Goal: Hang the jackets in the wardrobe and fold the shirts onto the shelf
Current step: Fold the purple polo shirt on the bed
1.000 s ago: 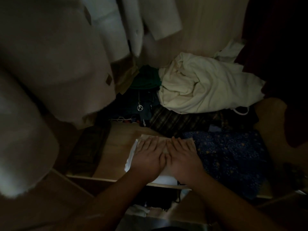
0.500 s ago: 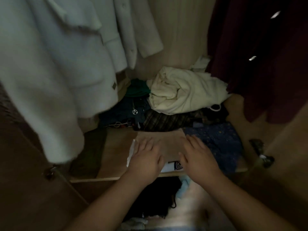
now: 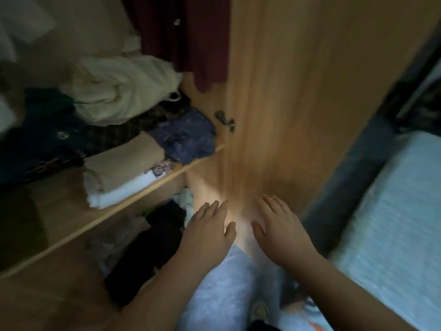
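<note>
Tan folded cotton shirt [image 3: 124,163] lay stacked on white folded cloth [image 3: 119,192] near the front edge of the wooden wardrobe shelf [image 3: 152,192]. Left hand [image 3: 210,232] and right hand [image 3: 279,230] hung spread, empty. We judged squaring that stack inward worthwhile before fetching another.

Folded tan shirt [image 3: 124,161] flat on wardrobe shelf [image 3: 143,192], near front edge, stacked on folded white shirt [image 3: 124,191]; printed fabric peeks out at right. Blue patterned garment [image 3: 188,137] crumpled just right. Cream garment [image 3: 124,89] bunched farther back. Dark maroon jacket [image 3: 188,34] hanging at far right, hem above shelf.
</note>
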`<state>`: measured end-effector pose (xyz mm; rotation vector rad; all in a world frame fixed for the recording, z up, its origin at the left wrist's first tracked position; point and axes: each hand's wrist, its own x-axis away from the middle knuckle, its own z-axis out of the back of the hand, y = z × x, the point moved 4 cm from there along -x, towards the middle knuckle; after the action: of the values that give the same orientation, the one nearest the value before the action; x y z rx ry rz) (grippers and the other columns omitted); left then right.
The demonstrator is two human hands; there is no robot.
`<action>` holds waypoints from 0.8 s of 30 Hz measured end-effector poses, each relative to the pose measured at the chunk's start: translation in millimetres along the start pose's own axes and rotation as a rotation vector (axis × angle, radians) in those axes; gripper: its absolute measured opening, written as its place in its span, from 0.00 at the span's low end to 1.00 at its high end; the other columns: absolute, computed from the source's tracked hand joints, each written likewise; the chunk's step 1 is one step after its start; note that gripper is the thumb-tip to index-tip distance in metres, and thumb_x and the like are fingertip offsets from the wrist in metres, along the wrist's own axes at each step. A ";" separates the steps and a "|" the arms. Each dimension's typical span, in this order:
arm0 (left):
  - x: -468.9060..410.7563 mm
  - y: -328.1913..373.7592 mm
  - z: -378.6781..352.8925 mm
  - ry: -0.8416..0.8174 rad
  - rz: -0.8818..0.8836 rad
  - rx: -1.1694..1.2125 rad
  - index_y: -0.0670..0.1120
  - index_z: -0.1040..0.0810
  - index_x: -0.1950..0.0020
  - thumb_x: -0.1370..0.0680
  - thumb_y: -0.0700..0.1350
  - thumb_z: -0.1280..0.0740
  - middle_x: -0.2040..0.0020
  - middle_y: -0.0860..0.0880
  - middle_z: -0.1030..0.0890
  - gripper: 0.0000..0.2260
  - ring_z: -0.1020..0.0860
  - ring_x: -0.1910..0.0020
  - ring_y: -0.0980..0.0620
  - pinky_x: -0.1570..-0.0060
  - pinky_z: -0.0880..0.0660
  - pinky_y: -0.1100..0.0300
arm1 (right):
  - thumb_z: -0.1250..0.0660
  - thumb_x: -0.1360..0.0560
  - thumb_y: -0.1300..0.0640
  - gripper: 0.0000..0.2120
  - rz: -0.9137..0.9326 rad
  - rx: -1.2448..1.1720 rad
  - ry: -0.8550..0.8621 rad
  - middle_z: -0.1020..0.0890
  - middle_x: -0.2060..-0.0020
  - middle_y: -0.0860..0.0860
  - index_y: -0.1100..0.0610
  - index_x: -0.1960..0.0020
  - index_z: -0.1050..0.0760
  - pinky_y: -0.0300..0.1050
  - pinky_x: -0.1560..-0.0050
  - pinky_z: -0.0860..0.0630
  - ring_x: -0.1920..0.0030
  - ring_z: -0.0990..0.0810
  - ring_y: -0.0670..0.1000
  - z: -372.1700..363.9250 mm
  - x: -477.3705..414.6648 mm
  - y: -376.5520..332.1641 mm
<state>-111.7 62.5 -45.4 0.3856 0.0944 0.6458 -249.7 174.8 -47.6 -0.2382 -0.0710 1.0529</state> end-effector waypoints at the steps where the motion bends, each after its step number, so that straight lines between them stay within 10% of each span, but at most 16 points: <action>1: 3.0 19.7 -5.8 -0.028 -0.039 0.015 0.53 0.44 0.20 0.17 0.56 0.46 0.21 0.51 0.39 0.26 0.44 0.22 0.49 0.25 0.45 0.54 | 0.48 0.24 0.42 0.29 -0.051 -0.003 0.018 0.31 0.27 0.50 0.50 0.25 0.38 0.53 0.28 0.33 0.26 0.35 0.54 2.6 19.2 16.1; 24: 126.9 529.9 -258.2 -0.350 -0.667 -0.005 0.50 0.38 0.22 0.24 0.61 0.52 0.24 0.51 0.33 0.33 0.37 0.25 0.51 0.28 0.40 0.57 | 0.50 0.26 0.40 0.33 -0.801 -0.062 0.211 0.28 0.30 0.54 0.55 0.26 0.34 0.55 0.32 0.30 0.30 0.31 0.58 80.9 472.9 405.6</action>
<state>-364.5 608.9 -79.3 0.4263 -0.1118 -0.0839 -374.7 789.1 -87.9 -0.3382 -0.0046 0.2267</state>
